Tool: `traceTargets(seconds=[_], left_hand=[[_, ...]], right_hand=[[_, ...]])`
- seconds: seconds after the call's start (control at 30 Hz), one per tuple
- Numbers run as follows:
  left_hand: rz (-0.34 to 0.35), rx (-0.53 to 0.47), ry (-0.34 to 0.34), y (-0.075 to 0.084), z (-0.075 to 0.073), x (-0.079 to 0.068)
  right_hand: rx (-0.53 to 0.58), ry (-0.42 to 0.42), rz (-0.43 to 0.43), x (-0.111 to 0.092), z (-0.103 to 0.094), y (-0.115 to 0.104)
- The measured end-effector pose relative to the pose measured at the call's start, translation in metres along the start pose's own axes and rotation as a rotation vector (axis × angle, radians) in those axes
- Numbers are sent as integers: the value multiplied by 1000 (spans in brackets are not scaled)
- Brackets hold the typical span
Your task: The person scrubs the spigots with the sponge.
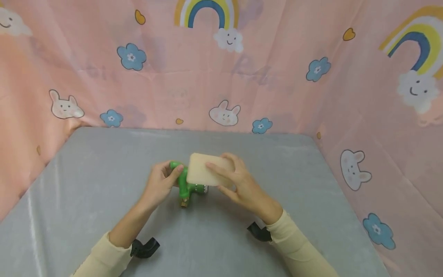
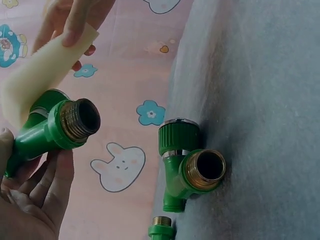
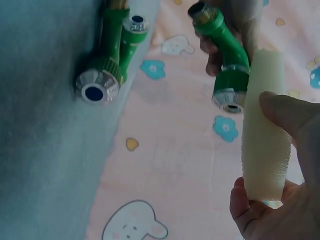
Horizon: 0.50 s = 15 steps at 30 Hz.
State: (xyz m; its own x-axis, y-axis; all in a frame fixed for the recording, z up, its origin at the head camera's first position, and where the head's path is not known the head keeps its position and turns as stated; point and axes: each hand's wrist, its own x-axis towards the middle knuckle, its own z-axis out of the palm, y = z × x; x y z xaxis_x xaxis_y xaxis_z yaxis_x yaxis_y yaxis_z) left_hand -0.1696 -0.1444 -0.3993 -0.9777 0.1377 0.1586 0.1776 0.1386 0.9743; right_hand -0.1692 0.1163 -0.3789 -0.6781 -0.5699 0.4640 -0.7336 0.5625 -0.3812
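Note:
My left hand (image 1: 157, 186) grips a green tap (image 1: 182, 186) by one end, thumb on top, above the grey table. A brass threaded mouth and a ribbed collar with a chrome ring show on that tap (image 2: 40, 140) in the left wrist view. Pinched between the thumb and fingers of my right hand (image 1: 250, 192) is a thick, cream-coloured sponge (image 1: 202, 169). The sponge (image 3: 265, 135) lies against or just beside the tap; whether they touch is hard to tell. In the head view it covers part of the tap.
Two more green taps, a nearer one (image 2: 174, 177) and one cut off by the frame (image 2: 161, 231), are on the grey table (image 1: 121, 154). Black curved pieces (image 1: 145, 248) sit at both wrists. A pink printed curtain (image 1: 155, 88) hangs behind and beside the table.

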Motion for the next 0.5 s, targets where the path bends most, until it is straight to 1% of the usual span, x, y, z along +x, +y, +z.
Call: traceTargets(seconds=[0.1, 0.27, 0.37, 0.43, 0.5], left_hand=[[16, -11, -32, -3, 0, -3], [-51, -12, -20, -3, 0, -3], [-97, -34, -45, -2, -1, -2], [-116, -61, -78, 0, -2, 0], [-123, -73, -119, 1, -3, 1]], right_hand=[[-24, 4, 29, -2, -3, 5], [-88, 62, 87, -4, -15, 18], [-70, 109, 100, -4, -20, 19], [-34, 98, 84, -2, -21, 17], [-3, 60, 61, 0, -19, 12]])
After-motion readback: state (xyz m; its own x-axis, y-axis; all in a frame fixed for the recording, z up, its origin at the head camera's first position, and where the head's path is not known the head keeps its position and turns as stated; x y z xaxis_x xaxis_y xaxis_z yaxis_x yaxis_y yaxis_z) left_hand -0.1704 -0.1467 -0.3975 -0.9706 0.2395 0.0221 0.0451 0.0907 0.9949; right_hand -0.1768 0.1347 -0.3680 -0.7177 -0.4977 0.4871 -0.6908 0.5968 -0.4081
